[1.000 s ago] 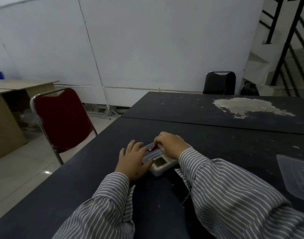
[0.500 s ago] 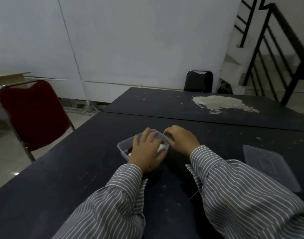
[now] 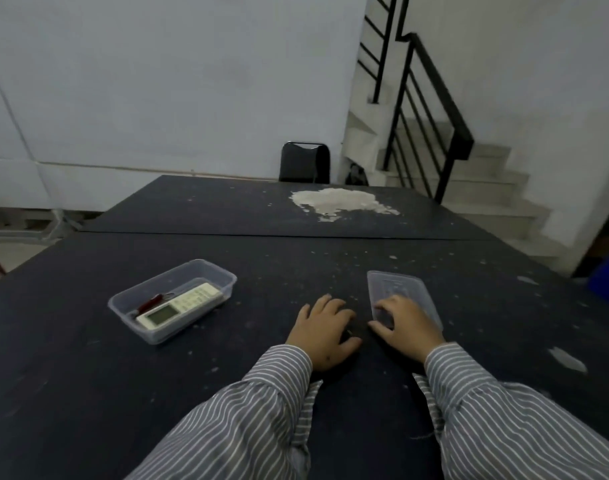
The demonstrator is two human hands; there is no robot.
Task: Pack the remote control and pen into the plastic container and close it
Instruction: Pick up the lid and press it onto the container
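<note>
A clear plastic container (image 3: 223, 276) stands open on the dark table, left of my hands. Inside it lie a white remote control (image 3: 178, 305) and, along its left side, a red pen (image 3: 150, 303). The clear lid (image 3: 400, 289) lies flat on the table to the right. My right hand (image 3: 405, 325) rests on the lid's near end, fingers spread over its edge. My left hand (image 3: 325, 332) lies flat on the table just left of the lid, holding nothing.
The dark table (image 3: 88, 375) joins a second one behind, which bears a pale worn patch (image 3: 341, 200). A black chair (image 3: 305, 162) stands at the far side. Stairs with a black railing (image 3: 431, 109) rise at the right. A blue object (image 3: 607, 278) sits at the right edge.
Both hands have left the container and moved right to the lid. The view has swung right, so the container now sits to the left with remote and pen inside.
</note>
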